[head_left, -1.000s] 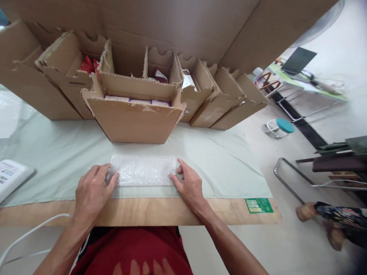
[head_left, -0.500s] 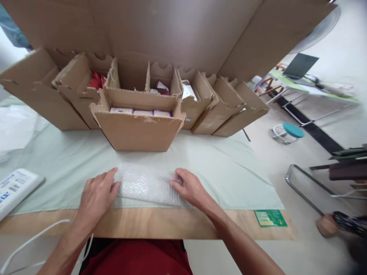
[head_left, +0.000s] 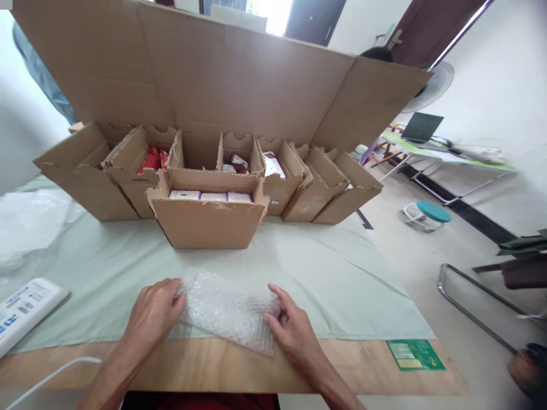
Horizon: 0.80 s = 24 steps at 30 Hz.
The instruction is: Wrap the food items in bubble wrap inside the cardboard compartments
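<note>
A clear bubble wrap piece [head_left: 226, 310] lies slanted across the cloth and the wooden table edge, its right end nearer to me. My left hand [head_left: 156, 310] pinches its upper left end between thumb and fingers. At the right end, my right hand [head_left: 294, 324] grips the edge, thumb on top and index finger lifted apart; the other fingers are partly hidden behind the film. Beyond it stands a cardboard box [head_left: 209, 225] holding several white packs with purple edges [head_left: 213, 196].
Several open cardboard bins [head_left: 123, 188] line the back under a tall cardboard panel [head_left: 239, 85]. A white device with a label [head_left: 29, 310] and clear plastic sheets [head_left: 32, 219] are at left. A green card [head_left: 415, 355] lies at the front right; a stool [head_left: 432, 210] stands beyond.
The bubble wrap has turned, its right end swinging toward me over the wooden edge. Both hands stay at its ends, and my right index finger has lifted. The camera view has tilted up.
</note>
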Available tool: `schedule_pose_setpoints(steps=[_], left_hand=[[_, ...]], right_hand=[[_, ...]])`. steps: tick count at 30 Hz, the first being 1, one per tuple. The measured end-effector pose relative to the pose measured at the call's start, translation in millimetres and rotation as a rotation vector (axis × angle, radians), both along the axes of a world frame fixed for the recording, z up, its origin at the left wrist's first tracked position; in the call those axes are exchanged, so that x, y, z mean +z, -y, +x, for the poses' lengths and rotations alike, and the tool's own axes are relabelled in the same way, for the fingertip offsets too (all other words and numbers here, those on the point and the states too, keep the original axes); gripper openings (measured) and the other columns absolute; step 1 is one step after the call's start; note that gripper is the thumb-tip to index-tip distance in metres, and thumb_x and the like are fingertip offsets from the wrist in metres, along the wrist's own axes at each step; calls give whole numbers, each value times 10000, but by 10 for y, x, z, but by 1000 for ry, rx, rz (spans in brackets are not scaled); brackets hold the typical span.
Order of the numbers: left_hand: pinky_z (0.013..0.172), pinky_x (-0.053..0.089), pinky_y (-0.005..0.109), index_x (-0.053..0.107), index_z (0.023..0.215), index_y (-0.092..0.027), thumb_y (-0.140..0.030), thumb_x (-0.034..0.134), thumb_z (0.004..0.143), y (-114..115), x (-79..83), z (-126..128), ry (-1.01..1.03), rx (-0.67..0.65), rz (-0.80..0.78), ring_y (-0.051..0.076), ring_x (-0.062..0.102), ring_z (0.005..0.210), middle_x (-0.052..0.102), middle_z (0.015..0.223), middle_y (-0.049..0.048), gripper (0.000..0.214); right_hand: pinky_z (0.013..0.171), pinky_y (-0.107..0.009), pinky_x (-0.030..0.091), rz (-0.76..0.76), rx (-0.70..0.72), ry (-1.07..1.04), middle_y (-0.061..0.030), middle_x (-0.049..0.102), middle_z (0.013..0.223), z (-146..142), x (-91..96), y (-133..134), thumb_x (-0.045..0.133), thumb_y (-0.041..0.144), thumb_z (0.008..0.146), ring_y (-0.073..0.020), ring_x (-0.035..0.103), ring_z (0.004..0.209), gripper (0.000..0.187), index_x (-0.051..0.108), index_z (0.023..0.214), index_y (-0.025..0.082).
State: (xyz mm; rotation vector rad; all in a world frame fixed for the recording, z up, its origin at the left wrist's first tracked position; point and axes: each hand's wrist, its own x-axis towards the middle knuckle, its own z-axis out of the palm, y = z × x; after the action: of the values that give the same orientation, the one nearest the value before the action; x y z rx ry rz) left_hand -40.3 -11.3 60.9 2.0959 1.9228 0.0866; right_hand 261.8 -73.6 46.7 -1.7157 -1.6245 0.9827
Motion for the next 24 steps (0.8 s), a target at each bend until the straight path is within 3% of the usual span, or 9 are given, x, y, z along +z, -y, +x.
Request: schedule_pose_setpoints(steps=[2,4,7,11,13,15,17,20,24], left_hand=[[717,435,336,627,806,-224,-251,459,849,21,16,-16,89,46,-6,231,663,751,695,781,47,175],[677,416,326,543,710,-237,-308,465,800,33,24,-16,224,99,25,209,611,691,644,731,30,139],[634,411,317,513,701,-245,-442,472,777,46,11,-15,478,203,2,188,566,630,592,673,2,215],[618,432,304,613,1038,-212,-516,571,746,85,-44,-40,713,330,9,170,560,597,596,673,-40,424],[610,432,295,555,1271,-201,-509,611,759,123,-63,-50,770,363,37,158,546,577,590,675,-62,600],[602,437,285,491,1354,-209,-502,631,782,164,-64,-54,843,382,47,152,556,578,592,686,-69,657],[596,456,278,502,1286,-223,-487,634,808,191,-40,-60,946,373,78,149,583,595,604,707,-64,563],[595,477,264,588,1023,-232,-440,611,859,177,83,-88,1018,277,180,135,593,608,608,713,-48,266],[667,508,255,698,829,-223,-346,583,913,98,493,-92,892,182,471,133,642,719,697,818,-12,188]], right_hand=[[670,-291,440,-1,-30,-51,-3,621,775,9,25,-94,574,339,874,-166,561,691,321,658,1129,163],[642,-279,417,-5,-46,-115,8,570,738,9,36,-179,577,359,865,-154,530,676,181,627,890,187],[604,-265,382,0,-86,-205,35,489,699,-2,24,-313,571,397,865,-132,471,635,202,531,798,210],[591,-260,372,-9,-89,-263,49,484,694,-25,-30,-460,589,442,868,-128,466,626,273,579,966,187],[586,-254,370,-15,-69,-279,65,473,698,-33,-54,-469,633,430,849,-124,456,617,489,559,1249,159],[576,-245,373,-2,-47,-284,78,446,705,-34,-57,-431,659,390,841,-116,444,603,691,445,1458,163],[547,-235,367,32,-41,-272,84,431,706,-24,-22,-379,656,355,862,-102,426,571,729,401,1524,191],[514,-230,397,135,-36,-274,79,497,705,-1,154,-364,666,346,899,-94,450,536,685,416,1527,234],[532,-251,517,388,74,-367,34,675,821,-23,713,-524,702,334,921,-108,583,563,491,547,1386,300]])
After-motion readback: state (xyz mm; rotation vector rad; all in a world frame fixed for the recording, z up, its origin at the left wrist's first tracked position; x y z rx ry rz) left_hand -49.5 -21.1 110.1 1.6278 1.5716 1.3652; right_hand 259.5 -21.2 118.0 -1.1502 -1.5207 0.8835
